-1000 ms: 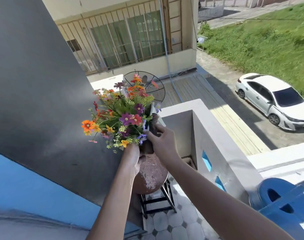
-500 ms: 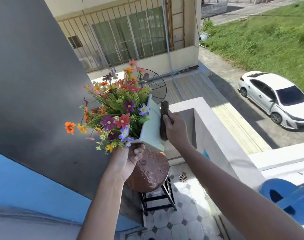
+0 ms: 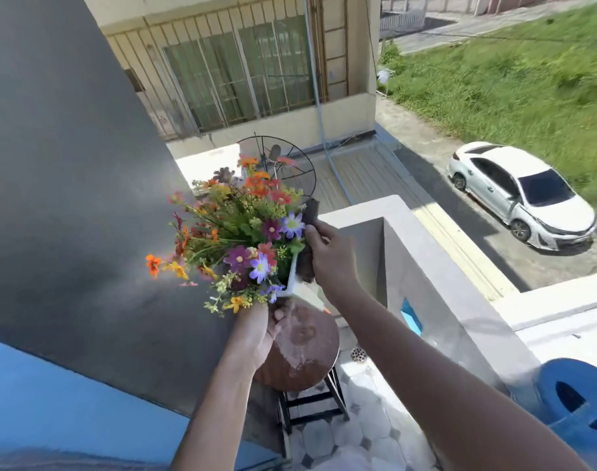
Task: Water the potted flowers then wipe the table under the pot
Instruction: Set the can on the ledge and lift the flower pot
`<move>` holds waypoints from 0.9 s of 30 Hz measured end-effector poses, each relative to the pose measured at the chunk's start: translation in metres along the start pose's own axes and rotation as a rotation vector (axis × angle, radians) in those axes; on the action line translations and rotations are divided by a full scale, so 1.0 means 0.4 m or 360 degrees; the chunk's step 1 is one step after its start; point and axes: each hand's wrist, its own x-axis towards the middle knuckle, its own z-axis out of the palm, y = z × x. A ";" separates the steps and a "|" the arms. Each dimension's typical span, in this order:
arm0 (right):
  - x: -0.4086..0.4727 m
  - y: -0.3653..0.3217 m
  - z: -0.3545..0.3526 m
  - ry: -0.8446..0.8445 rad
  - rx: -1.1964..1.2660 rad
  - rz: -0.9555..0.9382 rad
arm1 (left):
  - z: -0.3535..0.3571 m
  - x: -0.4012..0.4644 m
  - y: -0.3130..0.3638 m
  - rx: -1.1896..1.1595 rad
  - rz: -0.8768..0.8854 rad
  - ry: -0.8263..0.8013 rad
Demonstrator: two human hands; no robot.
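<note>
**Flower pot held tilted above the small round table**

The left hand (image 3: 256, 329) grips the white square plastic pot (image 3: 299, 288) from below, thumb curled up by its near corner, and holds it in the air, tipped toward the left so that the bunch of orange, purple, red and yellow flowers (image 3: 242, 236) leans out over the dark grey wall (image 3: 69, 164) on the left. The pot is clear of the round reddish-brown table top (image 3: 302, 351), which lies directly beneath it and shows pale, patchy marks across its surface. The table stands on a black metal frame (image 3: 310, 402) over a floor of pale octagonal tiles (image 3: 327, 436).

The right hand (image 3: 333, 254) is closed around a dark brown cloth (image 3: 309, 232), pressed against the right-hand side of the pot; one end of the cloth sticks up past the fingers toward the far side, and a bunched part hangs below the palm, next to the pot's rim.

To the right of the hands runs a grey concrete balcony parapet (image 3: 436, 287) with blue cut-out openings. A blue round plastic container (image 3: 579, 399) sits at the near right edge. Far below on the right, a white car (image 3: 525, 195) is parked on the road beside a grass verge. Behind the flowers stands a black wire dish-shaped frame (image 3: 290, 168).
</note>
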 end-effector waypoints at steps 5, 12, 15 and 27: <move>0.075 0.063 -0.001 0.0206 -0.0309 0.0042 | -0.037 0.031 0.027 0.0043 -0.0018 -0.0097; -0.048 0.129 0.090 0.0081 -0.0218 0.0128 | -0.079 0.106 0.046 0.0244 0.0080 -0.0071; -0.028 0.130 0.117 0.0079 -0.0049 0.0237 | -0.110 0.140 0.022 0.0277 0.0046 -0.0095; 0.052 0.449 0.091 -0.0017 -0.0712 0.0426 | -0.129 0.326 0.003 -0.0150 -0.0171 -0.0004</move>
